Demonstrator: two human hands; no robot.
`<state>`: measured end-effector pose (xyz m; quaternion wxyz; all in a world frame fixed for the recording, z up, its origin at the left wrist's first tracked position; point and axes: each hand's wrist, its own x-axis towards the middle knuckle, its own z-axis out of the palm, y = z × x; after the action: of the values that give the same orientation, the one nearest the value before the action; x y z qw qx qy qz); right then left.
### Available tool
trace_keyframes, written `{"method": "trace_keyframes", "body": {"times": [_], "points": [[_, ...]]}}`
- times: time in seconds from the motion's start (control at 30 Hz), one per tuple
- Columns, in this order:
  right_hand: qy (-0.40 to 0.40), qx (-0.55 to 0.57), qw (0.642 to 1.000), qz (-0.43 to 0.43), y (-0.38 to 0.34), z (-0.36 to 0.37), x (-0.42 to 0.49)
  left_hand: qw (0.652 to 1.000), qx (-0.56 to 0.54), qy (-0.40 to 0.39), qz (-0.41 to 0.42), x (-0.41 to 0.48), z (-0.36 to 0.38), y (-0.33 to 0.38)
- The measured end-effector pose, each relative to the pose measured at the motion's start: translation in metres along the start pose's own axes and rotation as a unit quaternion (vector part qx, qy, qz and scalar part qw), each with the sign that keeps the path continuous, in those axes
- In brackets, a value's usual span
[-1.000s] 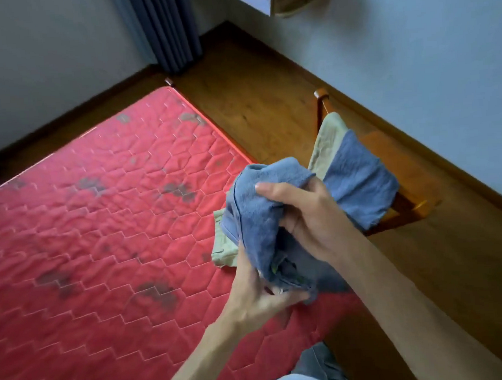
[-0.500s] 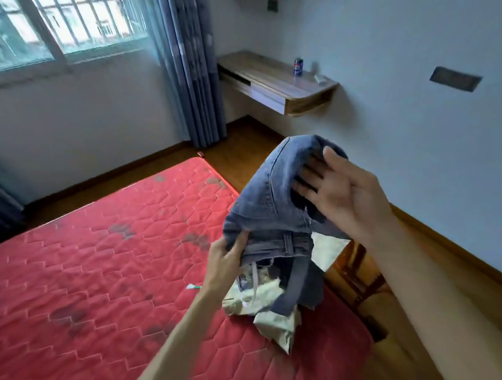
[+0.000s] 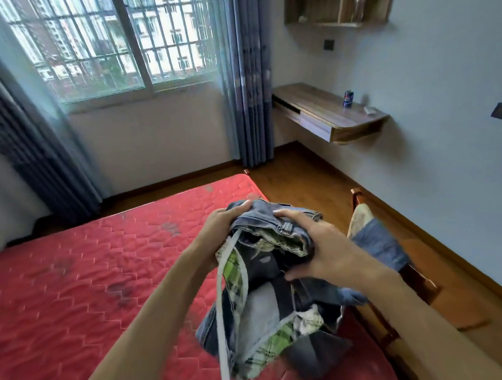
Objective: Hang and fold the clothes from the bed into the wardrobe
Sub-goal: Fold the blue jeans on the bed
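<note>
A pair of blue denim shorts (image 3: 276, 314) hangs in the air above the right edge of the red mattress (image 3: 81, 276). Its plaid pocket linings and a white drawstring dangle down. My left hand (image 3: 221, 229) grips the waistband at its left end. My right hand (image 3: 315, 247) clasps the waistband from the right, thumb underneath. More clothes, a beige piece and a blue piece (image 3: 379, 240), lie draped over the wooden chair (image 3: 420, 285) to the right of the bed. The wardrobe is not in view.
A wall-mounted wooden desk (image 3: 324, 112) at the right carries a blue can (image 3: 348, 98). A barred window (image 3: 111, 42) with blue curtains (image 3: 247, 81) fills the far wall. A wooden shelf (image 3: 338, 2) hangs high on the right wall. Wooden floor runs between bed and wall.
The camera has tilted up from the mattress to the window. The shorts were lifted off the bed and turned, so the inside of the waistband faces me. My right hand closed on it.
</note>
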<state>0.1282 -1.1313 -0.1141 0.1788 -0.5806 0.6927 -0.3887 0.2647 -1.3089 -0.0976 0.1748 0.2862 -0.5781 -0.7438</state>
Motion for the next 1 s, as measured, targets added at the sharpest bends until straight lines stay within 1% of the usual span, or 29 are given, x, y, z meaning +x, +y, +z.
{"method": "trace_keyframes", "body": {"times": [0.03,0.07,0.1,0.17,0.23,0.3,0.37,0.43,0.47,0.5,0.53,0.57,0.6,0.63,0.67,0.73,0.83,0.87,0.93,0.97,1.0], "points": [[0.071,-0.069,0.995,-0.030,-0.002,0.004,0.005,1.000,0.007,-0.003,-0.008,-0.007,-0.002,0.002],[0.143,-0.112,0.982,-0.052,-0.004,0.007,0.011,1.000,0.013,-0.006,-0.012,-0.014,-0.003,0.001],[0.199,-0.119,0.970,-0.067,-0.011,0.008,0.016,1.000,0.018,-0.006,-0.011,-0.023,-0.005,0.000],[0.272,-0.089,0.954,-0.088,-0.029,0.006,0.028,1.000,0.030,0.005,0.006,-0.044,-0.009,-0.005],[0.295,-0.062,0.950,-0.085,-0.051,0.000,0.043,0.996,0.069,0.038,0.048,-0.059,-0.022,-0.021],[0.293,-0.050,0.951,-0.089,-0.068,0.002,0.060,0.985,0.134,0.064,0.086,-0.078,-0.037,-0.042],[0.305,-0.036,0.946,-0.100,-0.082,0.009,0.077,0.976,0.183,0.051,0.110,-0.097,-0.051,-0.061],[0.324,-0.013,0.939,-0.114,-0.094,0.014,0.092,0.959,0.245,0.031,0.141,-0.112,-0.063,-0.079],[0.333,-0.006,0.935,-0.121,-0.103,0.015,0.097,0.940,0.301,0.035,0.157,-0.118,-0.068,-0.088],[0.340,-0.002,0.932,-0.127,-0.110,0.016,0.103,0.909,0.373,0.053,0.180,-0.121,-0.075,-0.100],[0.343,0.004,0.930,-0.130,-0.118,0.015,0.108,0.867,0.446,0.076,0.209,-0.120,-0.084,-0.113],[0.343,0.010,0.930,-0.132,-0.125,0.014,0.114,0.832,0.495,0.103,0.230,-0.118,-0.093,-0.126],[0.344,0.012,0.929,-0.136,-0.132,0.014,0.120,0.803,0.524,0.135,0.249,-0.114,-0.102,-0.137],[0.348,0.011,0.927,-0.141,-0.139,0.014,0.125,0.782,0.541,0.162,0.264,-0.112,-0.110,-0.142],[0.354,0.009,0.924,-0.144,-0.146,0.014,0.132,0.768,0.545,0.181,0.282,-0.109,-0.118,-0.145],[0.365,0.000,0.920,-0.144,-0.158,0.016,0.143,0.766,0.523,0.202,0.316,-0.108,-0.135,-0.142],[0.377,-0.018,0.917,-0.130,-0.169,0.019,0.158,0.797,0.446,0.220,0.344,-0.116,-0.153,-0.109],[0.383,-0.026,0.915,-0.121,-0.172,0.023,0.162,0.792,0.445,0.204,0.364,-0.119,-0.163,-0.098],[0.388,-0.025,0.915,-0.107,-0.177,0.031,0.171,0.770,0.442,0.156,0.432,-0.124,-0.184,-0.079],[0.387,-0.019,0.916,-0.099,-0.178,0.035,0.176,0.789,0.403,0.131,0.446,-0.128,-0.193,-0.069],[0.384,-0.018,0.919,-0.086,-0.178,0.039,0.180,0.829,0.343,0.128,0.422,-0.133,-0.202,-0.055]]}}
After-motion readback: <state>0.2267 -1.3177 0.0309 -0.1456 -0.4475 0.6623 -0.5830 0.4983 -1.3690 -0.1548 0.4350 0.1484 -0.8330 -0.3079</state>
